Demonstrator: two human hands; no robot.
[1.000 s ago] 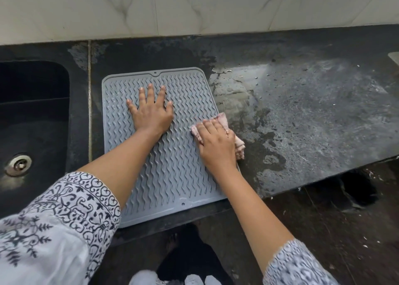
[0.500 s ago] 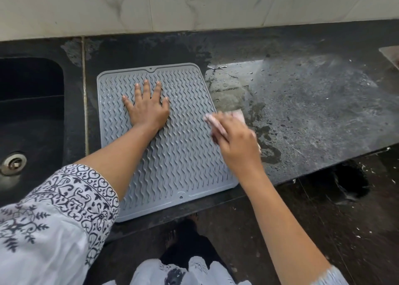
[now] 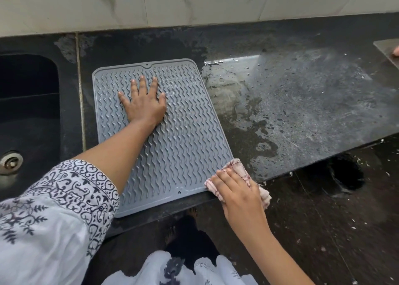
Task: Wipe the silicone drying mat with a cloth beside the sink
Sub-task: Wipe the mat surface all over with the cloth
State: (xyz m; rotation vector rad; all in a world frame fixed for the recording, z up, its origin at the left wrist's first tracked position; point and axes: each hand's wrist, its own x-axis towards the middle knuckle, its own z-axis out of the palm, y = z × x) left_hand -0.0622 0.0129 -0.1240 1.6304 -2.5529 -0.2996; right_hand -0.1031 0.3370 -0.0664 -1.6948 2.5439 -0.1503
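A grey silicone drying mat with wavy ridges lies flat on the dark counter, right of the sink. My left hand presses flat on the mat's upper middle, fingers spread. My right hand holds a crumpled pinkish cloth at the mat's near right corner, at the counter's front edge. Part of the cloth hangs past the hand on the right.
A black sink with a metal drain sits at the left. The counter right of the mat is wet and streaked. A flat grey object pokes in at the far right. Pale tiles back the counter; dark floor lies below.
My right hand has drawn the cloth down the mat's right side from its middle to the near right corner. My left hand stays pressed on the mat.
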